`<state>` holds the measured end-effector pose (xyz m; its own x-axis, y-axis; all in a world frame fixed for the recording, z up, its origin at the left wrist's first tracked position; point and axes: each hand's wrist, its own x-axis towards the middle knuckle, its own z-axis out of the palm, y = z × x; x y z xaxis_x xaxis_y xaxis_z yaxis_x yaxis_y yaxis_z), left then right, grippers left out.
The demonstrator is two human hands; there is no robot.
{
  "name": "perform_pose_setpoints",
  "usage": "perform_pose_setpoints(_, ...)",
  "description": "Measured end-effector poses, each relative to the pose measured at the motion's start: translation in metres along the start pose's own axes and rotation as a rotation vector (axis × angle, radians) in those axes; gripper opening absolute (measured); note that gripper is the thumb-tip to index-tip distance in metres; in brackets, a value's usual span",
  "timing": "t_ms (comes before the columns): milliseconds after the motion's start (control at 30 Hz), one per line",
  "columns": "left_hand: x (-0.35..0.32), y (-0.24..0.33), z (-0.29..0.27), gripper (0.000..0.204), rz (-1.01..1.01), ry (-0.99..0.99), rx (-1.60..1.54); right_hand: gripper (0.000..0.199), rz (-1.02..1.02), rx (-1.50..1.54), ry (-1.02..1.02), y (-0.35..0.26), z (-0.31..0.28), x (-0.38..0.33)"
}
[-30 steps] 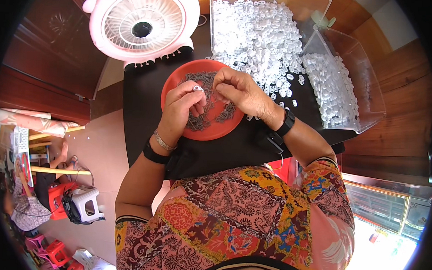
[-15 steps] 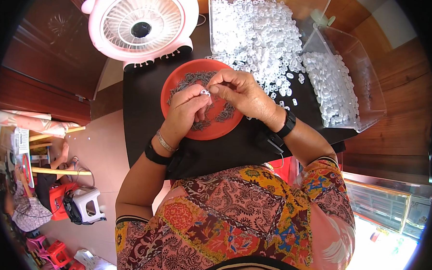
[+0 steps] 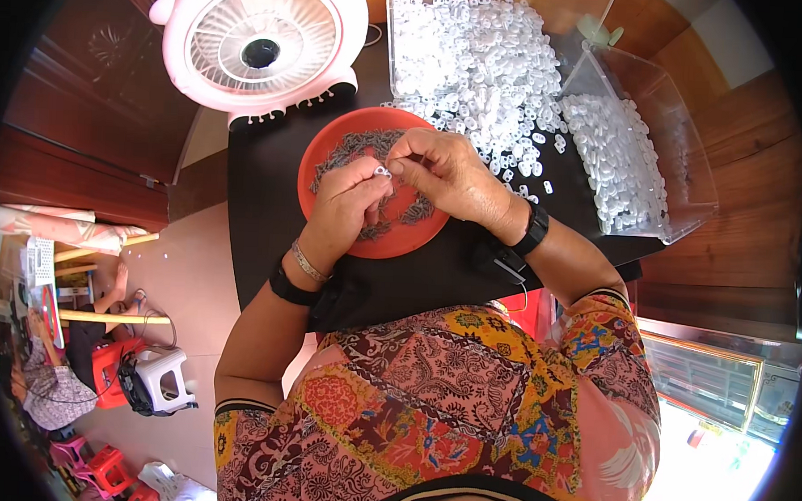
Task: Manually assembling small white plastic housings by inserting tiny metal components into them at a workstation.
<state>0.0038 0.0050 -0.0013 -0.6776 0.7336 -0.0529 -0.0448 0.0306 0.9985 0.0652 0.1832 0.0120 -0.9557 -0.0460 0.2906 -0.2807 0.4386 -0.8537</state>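
Over a round red-orange dish (image 3: 312, 173), both hands meet fingertip to fingertip. My left hand (image 3: 349, 199) is closed in a pinch on a small white plastic piece with two holes (image 3: 382, 171). Thumb and forefinger of my right hand (image 3: 449, 174) are pinched together right beside that piece; anything between them is too small to make out. Many small grey slender pieces (image 3: 370, 143) lie loose in the dish beneath. Part of the dish is hidden by my hands.
White two-hole pieces (image 3: 492, 102) spill from a clear box onto the dark table (image 3: 269, 200). A second clear bin (image 3: 690, 183) at right holds similar pieces. A pink fan (image 3: 262, 52) stands at the far left. Beyond the table, a person (image 3: 59, 392) sits near stools.
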Motion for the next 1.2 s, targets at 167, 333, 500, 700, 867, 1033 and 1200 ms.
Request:
perform_pose_setpoints(167,-0.001,-0.002,0.0,0.017,-0.006,-0.004,0.032,0.005,-0.119,-0.139,-0.001,-0.001,-0.001,0.0)
perform_pose_setpoints(333,-0.001,-0.004,0.001,0.016,0.002,0.008,0.109,0.006,-0.178,-0.176,0.008,0.001,0.001,0.0)
perform_pose_setpoints(500,-0.002,-0.006,0.002,0.016,0.0,0.004,0.069,0.007,-0.148,-0.173,-0.012,0.003,0.0,-0.001)
perform_pose_setpoints(700,0.0,-0.002,0.002,0.017,-0.012,-0.015,0.071,0.009,-0.045,-0.13,-0.029,0.001,-0.005,-0.001)
perform_pose_setpoints(867,-0.003,-0.004,0.004,0.017,-0.012,-0.036,0.063,0.011,-0.156,-0.197,-0.094,-0.001,-0.006,0.001)
perform_pose_setpoints(1033,-0.001,-0.008,0.006,0.021,-0.042,-0.038,0.003,0.009,-0.27,-0.244,-0.016,0.005,-0.004,-0.001)
perform_pose_setpoints(1200,0.0,-0.01,0.006,0.02,-0.041,-0.011,-0.036,0.01,-0.265,-0.274,-0.002,0.005,-0.003,-0.003)
